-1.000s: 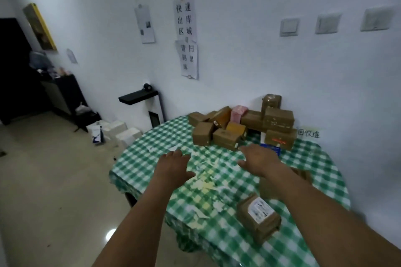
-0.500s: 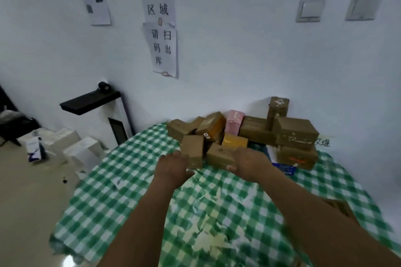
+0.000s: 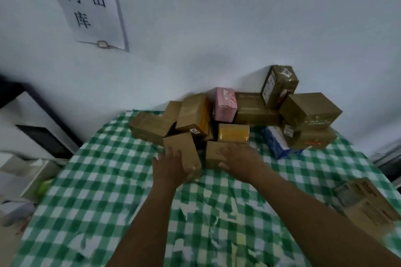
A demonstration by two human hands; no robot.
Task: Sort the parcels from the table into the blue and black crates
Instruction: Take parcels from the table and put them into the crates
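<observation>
A pile of parcels lies against the wall at the far side of the green-checked table (image 3: 104, 180). My left hand (image 3: 170, 168) grips the near side of an upright brown box (image 3: 181, 148) at the pile's front, thumb round its lower right corner. My right hand (image 3: 239, 161) lies over the low brown box (image 3: 213, 154) beside it, fingers curled on its top. Behind these sit a yellow parcel (image 3: 233, 133), a pink box (image 3: 224, 104) and a blue and white box (image 3: 276, 144). No crate is in view.
Larger brown cartons (image 3: 309, 108) are stacked at the back right, one upright taped box (image 3: 278, 84) on top. Another brown parcel (image 3: 364, 201) lies blurred at the table's right edge. A paper notice (image 3: 86, 2) hangs on the wall. White boxes (image 3: 28, 171) stand on the floor left.
The view has closed in on the pile. Both hands have reached forward from above the cloth onto the two front brown boxes and taken hold of them.
</observation>
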